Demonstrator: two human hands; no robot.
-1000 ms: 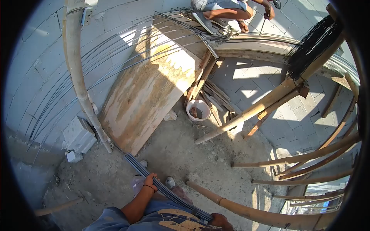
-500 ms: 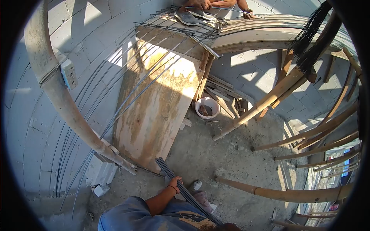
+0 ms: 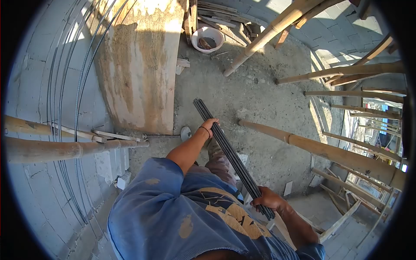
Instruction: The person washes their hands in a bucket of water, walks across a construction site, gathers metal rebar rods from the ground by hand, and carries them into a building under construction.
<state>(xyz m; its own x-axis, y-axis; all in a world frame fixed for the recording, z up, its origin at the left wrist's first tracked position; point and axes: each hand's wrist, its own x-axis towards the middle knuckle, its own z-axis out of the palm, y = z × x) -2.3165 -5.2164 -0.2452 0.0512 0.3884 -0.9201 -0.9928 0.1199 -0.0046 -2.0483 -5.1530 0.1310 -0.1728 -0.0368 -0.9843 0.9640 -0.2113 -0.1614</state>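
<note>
A bundle of several dark steel rods slants across the front of my body, its far end over the concrete floor. My left hand, with a dark band at the wrist, is wrapped round it near the far end. Round the near end, close to my waist, my right hand is closed. The rods lie side by side and their cut ends are roughly level.
A plywood sheet leans at the upper left, beside long thin rebars. Bamboo poles stand on the right, and another pole crosses the left. Beyond are a pink bucket and scrap wood.
My view has tilted down, and the other person at the top has left it. The rod bundle now shows along its length, and my right hand has come into view gripping its near end.
</note>
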